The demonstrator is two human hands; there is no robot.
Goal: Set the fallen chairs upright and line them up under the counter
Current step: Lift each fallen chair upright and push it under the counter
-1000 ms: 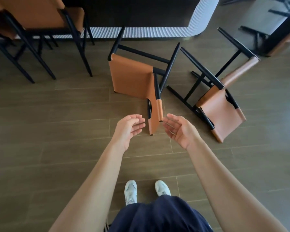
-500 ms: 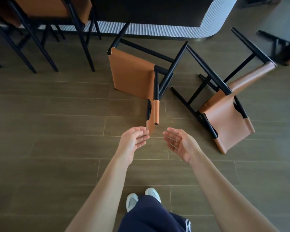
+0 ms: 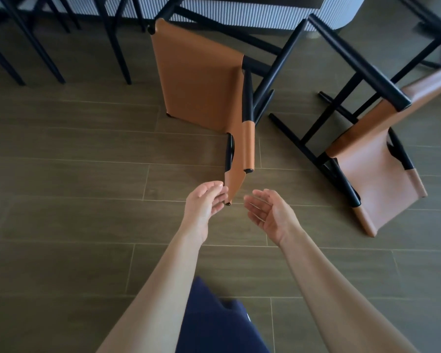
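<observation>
Down on the plank floor (image 3: 74, 174) in front of you, just short of the counter (image 3: 239, 14), the nearer fallen chair (image 3: 201, 80) lies on its side. Its legs run toward the counter base and its backrest (image 3: 239, 159) reaches back toward you. The second fallen chair (image 3: 377, 179) is tipped over just to its right, and the black legs of the two lie close together. Your left hand (image 3: 204, 205) and right hand (image 3: 270, 215) are both open, palms turned toward each other, fingers loosely curved, holding nothing. The left fingertips sit right at the backrest's lower corner, though I cannot tell whether they touch it; the right hand is a little apart from it. Expect the black frame to be stiff and to carry the weight, and the tan leather to be soft and give under a squeeze — so take the backrest by its two frame posts, one in each hand, not by the sling alone. It looks like a moderate load. Pivot it up onto its feet, minding the neighbour's legs, then slide it in beside the standing chair legs (image 3: 49, 47) on the left.
</observation>
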